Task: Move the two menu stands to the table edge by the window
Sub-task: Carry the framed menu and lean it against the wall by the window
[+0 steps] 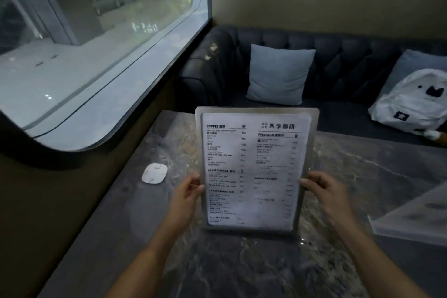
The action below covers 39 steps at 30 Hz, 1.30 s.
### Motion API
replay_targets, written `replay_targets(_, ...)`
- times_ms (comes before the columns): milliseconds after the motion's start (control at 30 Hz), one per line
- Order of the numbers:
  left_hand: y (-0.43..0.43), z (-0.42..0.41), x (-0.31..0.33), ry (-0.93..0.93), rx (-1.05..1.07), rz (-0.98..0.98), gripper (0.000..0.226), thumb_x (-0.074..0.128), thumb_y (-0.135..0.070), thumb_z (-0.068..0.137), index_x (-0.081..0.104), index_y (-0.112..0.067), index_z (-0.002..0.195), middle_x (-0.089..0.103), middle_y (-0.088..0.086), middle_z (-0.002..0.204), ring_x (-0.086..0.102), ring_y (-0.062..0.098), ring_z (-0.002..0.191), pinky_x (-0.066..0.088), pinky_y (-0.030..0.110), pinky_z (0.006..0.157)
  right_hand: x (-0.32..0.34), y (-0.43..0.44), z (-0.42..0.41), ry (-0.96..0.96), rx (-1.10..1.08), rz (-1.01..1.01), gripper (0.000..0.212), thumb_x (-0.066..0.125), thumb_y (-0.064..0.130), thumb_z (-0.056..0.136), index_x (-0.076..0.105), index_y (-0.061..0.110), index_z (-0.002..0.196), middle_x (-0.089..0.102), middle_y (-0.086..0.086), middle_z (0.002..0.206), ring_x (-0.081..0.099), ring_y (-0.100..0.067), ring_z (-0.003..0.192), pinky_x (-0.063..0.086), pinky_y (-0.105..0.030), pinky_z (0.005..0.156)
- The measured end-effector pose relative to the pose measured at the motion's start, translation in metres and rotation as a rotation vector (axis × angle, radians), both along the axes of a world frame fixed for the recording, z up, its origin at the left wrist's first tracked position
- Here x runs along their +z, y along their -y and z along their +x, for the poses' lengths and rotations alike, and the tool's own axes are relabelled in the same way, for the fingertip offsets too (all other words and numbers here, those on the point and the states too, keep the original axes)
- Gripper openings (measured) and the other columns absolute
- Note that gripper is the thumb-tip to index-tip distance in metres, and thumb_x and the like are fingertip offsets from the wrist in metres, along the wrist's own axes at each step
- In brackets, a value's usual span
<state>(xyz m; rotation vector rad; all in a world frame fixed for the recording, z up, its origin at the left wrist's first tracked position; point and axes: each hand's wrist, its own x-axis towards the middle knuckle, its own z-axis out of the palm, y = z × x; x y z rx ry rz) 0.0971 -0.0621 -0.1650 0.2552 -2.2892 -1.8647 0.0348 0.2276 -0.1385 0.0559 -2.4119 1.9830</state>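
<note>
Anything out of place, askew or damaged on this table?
Nothing damaged or spilled. The menu stand is upright, gripped by left hand and right hand. A second stand sits at the right edge, blurred.

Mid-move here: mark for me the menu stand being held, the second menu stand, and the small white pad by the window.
Held menu stand (pixel 256 167), head view: centre of the printed sheet.
Second menu stand (pixel 411 215), head view: its clear panel at the right edge.
Small white pad (pixel 154 173), head view: middle of its top face.
</note>
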Motion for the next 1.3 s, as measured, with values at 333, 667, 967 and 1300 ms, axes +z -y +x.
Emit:
replay_targets(333, 0.067, 0.114, 0.007, -0.004, 0.334, -0.119, 0.039, 0.053, 0.004, 0.085, 0.056, -0.033, 0.073, 0.064, -0.019, 0.072, 0.054, -0.008, 0.069, 0.041, 0.003, 0.063, 0.007, 0.103, 0.019, -0.084, 0.328, 0.059, 0.009, 0.062, 0.001, 0.078, 0.068, 0.005, 0.082, 0.068, -0.009, 0.082, 0.063, -0.018, 0.077, 0.051, -0.017, 0.068)
replay_targets(667, 0.1, 0.209, 0.014, -0.028, 0.62, -0.03, 0.023, 0.047, 0.009, 0.087, 0.056, -0.012, 0.082, 0.059, 0.001, 0.082, 0.056, -0.013, 0.067, 0.044, 0.001, 0.061, -0.002, 0.199, 0.052, -0.008, 0.574, 0.025, 0.027, 0.062, 0.004, 0.079, 0.068, 0.03, 0.074, 0.07, 0.011, 0.082, 0.064, 0.001, 0.074, 0.051, -0.012, 0.064)
replay_targets(967, 0.114, 0.26, -0.004, 0.053, 0.866, 0.048, 0.026, 0.051, 0.003, 0.087, 0.055, -0.022, 0.082, 0.059, 0.002, 0.087, 0.058, -0.004, 0.074, 0.044, 0.001, 0.056, -0.001, 0.253, 0.075, -0.023, 0.7, 0.025, 0.019, 0.063, 0.005, 0.078, 0.068, 0.023, 0.081, 0.069, 0.008, 0.08, 0.062, 0.005, 0.069, 0.047, -0.005, 0.061)
replay_targets(1300, 0.087, 0.294, -0.007, 0.086, 0.915, 0.043, 0.035, 0.051, -0.005, 0.088, 0.059, -0.038, 0.08, 0.068, -0.014, 0.088, 0.062, -0.002, 0.086, 0.049, 0.02, 0.069, -0.014, 0.273, 0.08, 0.053, 0.839, -0.029, 0.027, 0.063, 0.0, 0.077, 0.07, 0.027, 0.077, 0.073, 0.018, 0.076, 0.066, -0.001, 0.075, 0.05, -0.009, 0.065)
